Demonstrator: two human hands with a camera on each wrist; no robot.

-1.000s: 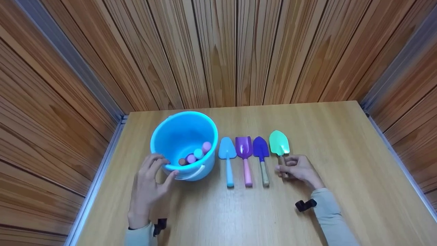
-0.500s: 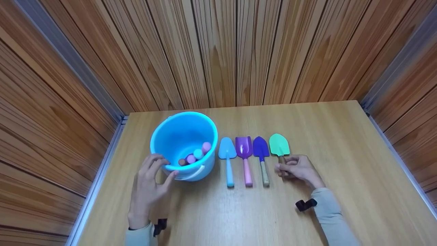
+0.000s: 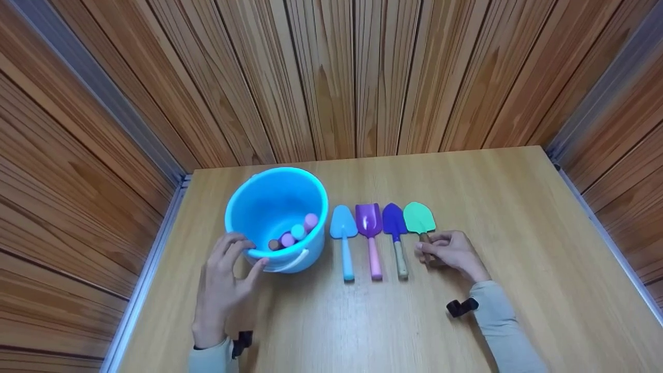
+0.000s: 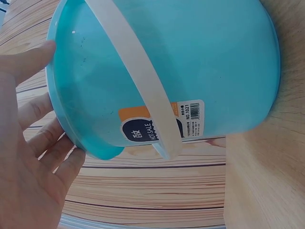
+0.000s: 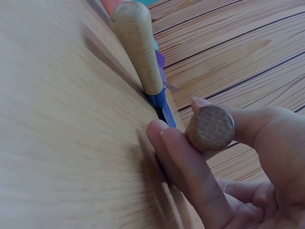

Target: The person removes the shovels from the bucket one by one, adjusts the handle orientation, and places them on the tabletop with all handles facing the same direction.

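At the left of the table stands a light-blue bucket (image 3: 279, 204). My left hand (image 3: 220, 292) grips its near-left rim, with thumb and fingers at the edge. Small balls (image 3: 298, 231) in pink, teal and brown lie inside. To the right, my right hand (image 3: 456, 254) pinches the brown wooden handle of a green trowel (image 3: 419, 217). Its blade lies close beside a dark-blue trowel (image 3: 394, 220); whether they touch, I cannot tell. Left of that are a purple scoop (image 3: 368, 220) with a pink handle and a light-blue trowel (image 3: 343, 223), all in a row.
The wooden table (image 3: 352, 331) meets wood-panelled walls (image 3: 336, 77) at the back and sides. In the left wrist view, the bucket's white handle (image 4: 138, 71) hangs down across a label (image 4: 190, 119).
My right hand has lowered the green trowel's blade and shifted it slightly left, nearer the dark-blue trowel. My left hand stays at the bucket's rim. The head view has shifted a little.
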